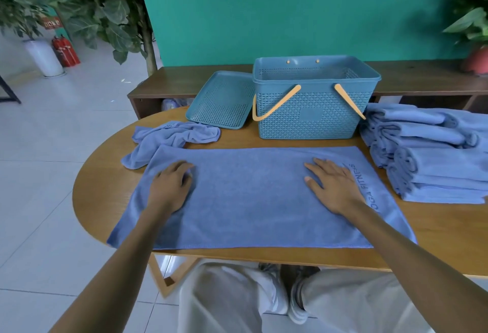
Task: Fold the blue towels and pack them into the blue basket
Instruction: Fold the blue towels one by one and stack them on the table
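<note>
A blue towel (250,198) lies spread flat across the wooden table, with dark lettering near its right end. My left hand (171,187) rests on its left part, fingers bent at the tips against the cloth. My right hand (334,185) lies flat on its right part with fingers straight. Behind the towel stands the blue basket (314,119) with orange handles folded down; no towel shows inside it. A crumpled blue towel (171,137) sits at the back left. A stack of folded blue towels (433,153) is piled at the right.
The basket's blue lid (221,103) leans against the basket's left side. The oval wooden table (435,229) ends just before my legs. A dark wooden bench (184,79) and a teal wall stand behind, with potted plants at both sides.
</note>
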